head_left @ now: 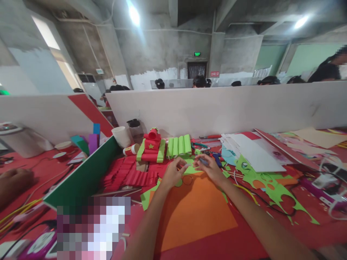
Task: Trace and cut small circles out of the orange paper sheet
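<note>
Above the far edge of an orange sheet (197,213), my two hands are close together but apart. My left hand (175,171) has its fingers bent round something too small to make out. Between the fingers of my right hand (208,167) is a dark, slim tool like a pen (203,161). A drawn circle (187,180) shows on the orange sheet below my left hand. Green paper pieces (192,167) lie beyond the sheet. Behind my left hand are rolled green paper tubes (179,146) and a red and green paper model with a star (151,146).
Folded red paper (127,173) lies left, beside a green divider (84,180). A white cup (121,136) and a dark-lidded jar (135,130) stand behind. Cut green scraps (271,184), white sheets (255,151) and cables lie right. Another person's hand (16,184) rests far left.
</note>
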`<state>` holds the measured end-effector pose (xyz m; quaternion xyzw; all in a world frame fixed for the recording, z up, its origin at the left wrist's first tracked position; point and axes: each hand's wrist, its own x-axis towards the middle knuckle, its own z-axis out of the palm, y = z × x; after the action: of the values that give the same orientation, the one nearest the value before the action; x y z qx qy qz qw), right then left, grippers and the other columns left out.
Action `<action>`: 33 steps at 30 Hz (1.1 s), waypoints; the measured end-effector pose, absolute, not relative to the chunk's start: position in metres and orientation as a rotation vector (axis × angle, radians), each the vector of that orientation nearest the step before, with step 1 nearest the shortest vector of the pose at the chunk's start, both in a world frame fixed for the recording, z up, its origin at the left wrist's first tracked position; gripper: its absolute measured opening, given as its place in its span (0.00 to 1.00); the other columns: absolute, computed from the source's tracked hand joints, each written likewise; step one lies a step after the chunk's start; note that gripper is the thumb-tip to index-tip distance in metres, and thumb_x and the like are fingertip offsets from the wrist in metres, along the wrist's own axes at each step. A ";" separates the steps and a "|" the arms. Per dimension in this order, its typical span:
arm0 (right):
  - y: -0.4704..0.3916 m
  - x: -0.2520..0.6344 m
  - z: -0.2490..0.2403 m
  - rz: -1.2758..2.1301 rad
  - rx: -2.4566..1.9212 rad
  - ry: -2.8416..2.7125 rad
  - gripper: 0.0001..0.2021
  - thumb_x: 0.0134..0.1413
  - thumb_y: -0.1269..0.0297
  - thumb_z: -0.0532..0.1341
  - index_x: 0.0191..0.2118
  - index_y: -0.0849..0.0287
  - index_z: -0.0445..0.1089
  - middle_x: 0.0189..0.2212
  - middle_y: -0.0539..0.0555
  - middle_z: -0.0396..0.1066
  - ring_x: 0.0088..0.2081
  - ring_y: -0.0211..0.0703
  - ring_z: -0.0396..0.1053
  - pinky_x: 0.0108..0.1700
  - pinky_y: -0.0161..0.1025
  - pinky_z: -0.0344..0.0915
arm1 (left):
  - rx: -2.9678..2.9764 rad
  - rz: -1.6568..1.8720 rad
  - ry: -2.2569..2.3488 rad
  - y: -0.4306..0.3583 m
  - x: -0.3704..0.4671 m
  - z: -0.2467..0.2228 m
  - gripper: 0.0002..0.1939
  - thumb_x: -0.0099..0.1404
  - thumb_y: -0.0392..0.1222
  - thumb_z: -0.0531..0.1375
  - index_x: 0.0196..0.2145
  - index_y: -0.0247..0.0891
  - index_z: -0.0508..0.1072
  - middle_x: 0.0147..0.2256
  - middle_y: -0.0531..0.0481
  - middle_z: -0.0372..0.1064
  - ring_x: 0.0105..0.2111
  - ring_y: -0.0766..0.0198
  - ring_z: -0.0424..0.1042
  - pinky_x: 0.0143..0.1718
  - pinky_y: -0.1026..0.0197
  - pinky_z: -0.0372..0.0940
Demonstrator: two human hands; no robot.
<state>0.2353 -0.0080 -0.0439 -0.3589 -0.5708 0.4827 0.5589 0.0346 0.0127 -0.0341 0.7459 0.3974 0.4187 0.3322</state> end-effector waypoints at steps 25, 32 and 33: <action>-0.002 0.236 -0.047 1.129 -0.848 -1.176 0.16 0.46 0.51 0.70 0.33 0.59 0.72 0.25 0.51 0.75 0.25 0.39 0.70 0.25 0.33 0.67 | 1.691 1.089 0.933 0.011 0.043 -0.036 0.21 0.55 0.57 0.65 0.31 0.37 0.67 0.28 0.47 0.74 0.27 0.64 0.69 0.27 0.65 0.59; -0.007 0.231 -0.046 1.164 -0.797 -1.185 0.16 0.48 0.53 0.70 0.36 0.59 0.73 0.27 0.52 0.75 0.28 0.40 0.71 0.26 0.34 0.68 | 1.712 1.152 0.898 0.017 0.035 -0.040 0.18 0.57 0.54 0.65 0.29 0.36 0.68 0.29 0.47 0.74 0.27 0.65 0.69 0.29 0.64 0.60; -0.007 0.230 -0.045 1.164 -0.802 -1.185 0.16 0.47 0.52 0.70 0.36 0.59 0.73 0.27 0.52 0.75 0.28 0.40 0.71 0.26 0.34 0.67 | 1.721 1.144 0.896 0.017 0.033 -0.041 0.18 0.57 0.54 0.65 0.29 0.36 0.68 0.29 0.47 0.74 0.28 0.64 0.69 0.29 0.64 0.60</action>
<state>0.2302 -0.0074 -0.0455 -0.3464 -0.5119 0.5028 0.6043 0.0333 0.0175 -0.0413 0.6898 0.3591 0.4585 0.4301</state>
